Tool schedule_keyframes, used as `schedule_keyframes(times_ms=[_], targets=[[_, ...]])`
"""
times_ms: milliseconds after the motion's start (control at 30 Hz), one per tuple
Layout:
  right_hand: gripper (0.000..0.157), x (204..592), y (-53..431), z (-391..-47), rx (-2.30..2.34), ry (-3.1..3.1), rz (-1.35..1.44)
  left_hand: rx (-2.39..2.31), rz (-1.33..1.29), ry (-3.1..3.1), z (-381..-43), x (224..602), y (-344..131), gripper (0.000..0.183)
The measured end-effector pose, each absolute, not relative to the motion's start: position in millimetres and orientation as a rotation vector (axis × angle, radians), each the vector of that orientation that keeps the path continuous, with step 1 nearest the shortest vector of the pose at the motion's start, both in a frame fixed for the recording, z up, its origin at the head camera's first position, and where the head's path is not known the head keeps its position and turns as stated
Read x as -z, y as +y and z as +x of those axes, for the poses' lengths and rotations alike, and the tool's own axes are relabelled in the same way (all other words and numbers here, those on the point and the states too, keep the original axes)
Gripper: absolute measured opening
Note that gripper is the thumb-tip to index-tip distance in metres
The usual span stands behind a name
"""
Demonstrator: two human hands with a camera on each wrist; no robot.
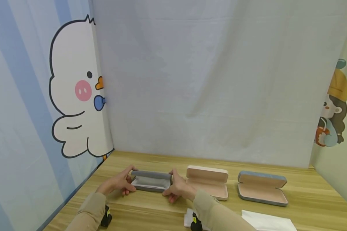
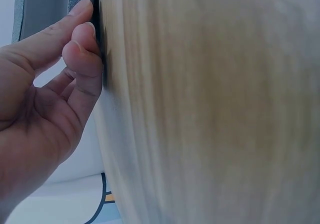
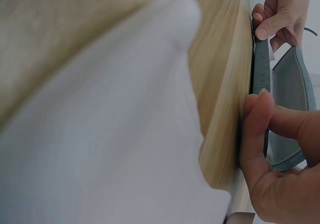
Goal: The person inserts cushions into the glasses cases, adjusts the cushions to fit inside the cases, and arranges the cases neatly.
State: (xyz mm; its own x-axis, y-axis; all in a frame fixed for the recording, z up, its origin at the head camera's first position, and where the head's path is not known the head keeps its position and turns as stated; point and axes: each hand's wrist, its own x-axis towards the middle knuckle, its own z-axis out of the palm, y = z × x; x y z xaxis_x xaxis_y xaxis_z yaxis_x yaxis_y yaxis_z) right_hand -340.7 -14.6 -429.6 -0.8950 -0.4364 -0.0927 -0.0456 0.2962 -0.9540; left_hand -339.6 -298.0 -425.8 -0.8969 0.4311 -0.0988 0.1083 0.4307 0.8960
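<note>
We see the grey case (image 1: 151,175) on the table (image 1: 150,207), lid raised, directly btwn the hands: L hand (image 1: 120,183) grips its L end, R hand (image 1: 179,187) its R end, each w/ thumb at the front corner & a finger up at the lid's back edge, so the hands are apart w/ the case spanning the gap; just R of the R hand we've an open cream case (image 1: 207,176), then an open blue case (image 1: 263,192)

Left case (image 1: 151,182): I see it between hands (image 1: 120,183) (image 1: 178,187)
Right case (image 1: 261,190): right of middle case (image 1: 207,182)
Cloth (image 1: 268,221): nearer than right case
</note>
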Motion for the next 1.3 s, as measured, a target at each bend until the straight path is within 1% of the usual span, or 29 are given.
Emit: schedule_keyframes(times_ms=[233, 433, 500, 967, 1200, 1300], targets=[[0.077, 429, -14, -340, 1.632, 2.23, -0.44, -1.452, 0.459, 2.374, -341, 426, -298, 0.068], [0.064, 431, -13, -341, 1.614, 2.261, -0.507, -1.417, 0.492, 2.416, -341, 424, -295, 0.058], [0.062, 432, -13, -341, 1.6, 2.284, -0.525, -1.401, 0.499, 2.432, -342, 422, -295, 0.057], [0.063, 434, -16, -339, 1.625, 2.303, -0.54, -1.371, 0.48, 2.462, -341, 422, -293, 0.058], [0.064, 431, -15, -337, 1.586, 2.355, -0.516, -1.254, 0.497, 2.56, -337, 419, -288, 0.057], [0.067, 424, -15, -336, 1.536, 2.407, -0.538, -1.171, 0.427, 2.646, -334, 414, -285, 0.065]])
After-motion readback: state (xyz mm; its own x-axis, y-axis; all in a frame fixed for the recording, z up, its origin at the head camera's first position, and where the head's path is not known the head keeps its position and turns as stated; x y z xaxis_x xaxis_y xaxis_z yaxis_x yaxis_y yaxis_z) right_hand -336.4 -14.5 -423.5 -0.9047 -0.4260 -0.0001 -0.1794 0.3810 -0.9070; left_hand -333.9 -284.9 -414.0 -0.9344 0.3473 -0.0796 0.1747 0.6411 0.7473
